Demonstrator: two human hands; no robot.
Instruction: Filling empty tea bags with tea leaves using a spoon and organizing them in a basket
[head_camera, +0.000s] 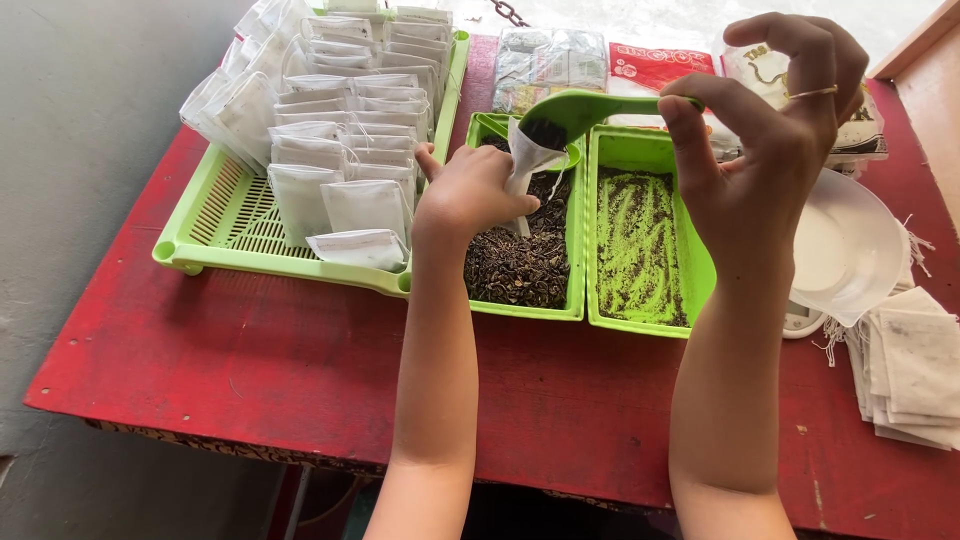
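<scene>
Over the middle of the red table (250, 360), whose painted top is scuffed and worn at the near edge, the left hand (470, 195) pinches a small white paper sachet (527, 160) at its mouth, fingers curled tight around the thin, slightly crumpled paper. At one o'clock from it, the right hand (770, 130) grips the handle of a smooth green plastic scoop (580, 108) between thumb and forefinger, the other fingers arched above; a thin gold ring sits on one of them. The scoop's rounded bowl tips into the sachet's open top, with dark leaf showing where they meet.

Directly below, at six o'clock, a rectangular green plastic tray (575, 290) holds a heap of dark, curly dried leaves (515, 265). Just beside it at three o'clock, a second green tray (700, 270) carries only a thin dusting of fine dark crumbs over its flat floor.

At ten o'clock, a larger, pale green slotted basket (215, 215) is packed with rows of filled white sachets (345, 130), standing or leaning on each other, with strings visible on some. At twelve o'clock lie printed plastic packets (600, 60), partly hidden behind the scoop and the right hand. At three o'clock a round white bowl (850, 245) rests on a white base, the right wrist covering its left rim, and at four o'clock a loose stack of flat, empty paper sachets (915, 370) with frayed strings lies on the table.
</scene>
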